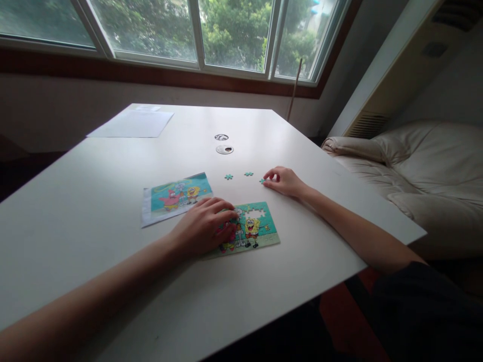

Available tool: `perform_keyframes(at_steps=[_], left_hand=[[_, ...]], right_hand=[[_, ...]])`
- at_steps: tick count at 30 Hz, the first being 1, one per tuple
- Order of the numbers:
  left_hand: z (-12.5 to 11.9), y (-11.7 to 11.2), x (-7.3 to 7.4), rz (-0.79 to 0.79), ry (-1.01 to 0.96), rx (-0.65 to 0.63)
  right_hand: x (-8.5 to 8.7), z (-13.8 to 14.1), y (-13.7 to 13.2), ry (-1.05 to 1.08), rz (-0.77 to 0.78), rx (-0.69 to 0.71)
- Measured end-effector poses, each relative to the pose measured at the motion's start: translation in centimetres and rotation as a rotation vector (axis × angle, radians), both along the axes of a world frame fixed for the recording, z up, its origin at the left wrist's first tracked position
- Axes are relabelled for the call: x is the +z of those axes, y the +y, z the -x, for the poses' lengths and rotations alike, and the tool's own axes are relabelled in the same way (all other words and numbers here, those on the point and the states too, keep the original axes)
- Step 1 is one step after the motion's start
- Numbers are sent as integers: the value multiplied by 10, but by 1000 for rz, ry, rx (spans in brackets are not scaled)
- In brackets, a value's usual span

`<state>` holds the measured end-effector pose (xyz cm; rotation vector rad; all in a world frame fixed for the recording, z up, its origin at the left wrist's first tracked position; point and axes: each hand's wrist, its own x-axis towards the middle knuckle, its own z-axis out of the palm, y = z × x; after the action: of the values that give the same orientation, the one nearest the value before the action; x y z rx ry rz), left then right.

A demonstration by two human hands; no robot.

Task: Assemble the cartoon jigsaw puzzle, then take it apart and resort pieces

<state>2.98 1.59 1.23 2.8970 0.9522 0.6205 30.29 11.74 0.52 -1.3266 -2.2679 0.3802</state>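
Observation:
My left hand (204, 223) lies over the left part of a cartoon jigsaw puzzle (268, 239), palm down with fingers laid out, covering some of the picture. A gap shows white near the puzzle's upper right. My right hand (285, 181) is closed at the fingertips on a small teal puzzle piece (261, 181) at the table surface. Just left of it lie two loose teal pieces, one puzzle piece (248, 174) nearer the hand and another puzzle piece (229, 177) farther off. Behind my left hand sits a printed picture sheet (177, 196) with the same cartoon figures.
Two round discs (225, 150) lie farther back on the white table (302, 281). White paper sheets (132, 124) rest at the far left corner. Beyond the table's right edge stands a pale leather sofa (377, 161). Windows (234, 35) line the back wall.

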Motion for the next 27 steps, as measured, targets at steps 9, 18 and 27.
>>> perform_keyframes(at_steps=[9,18,27], left_hand=[[-4,-7,-1,31,26,62],[-5,-6,0,52,11,51],[-6,-7,0,54,24,58]], right_hand=[[4,-3,2,54,272,-9],[16,22,-33,260,396,253],[18,41,-58,206,375,368]])
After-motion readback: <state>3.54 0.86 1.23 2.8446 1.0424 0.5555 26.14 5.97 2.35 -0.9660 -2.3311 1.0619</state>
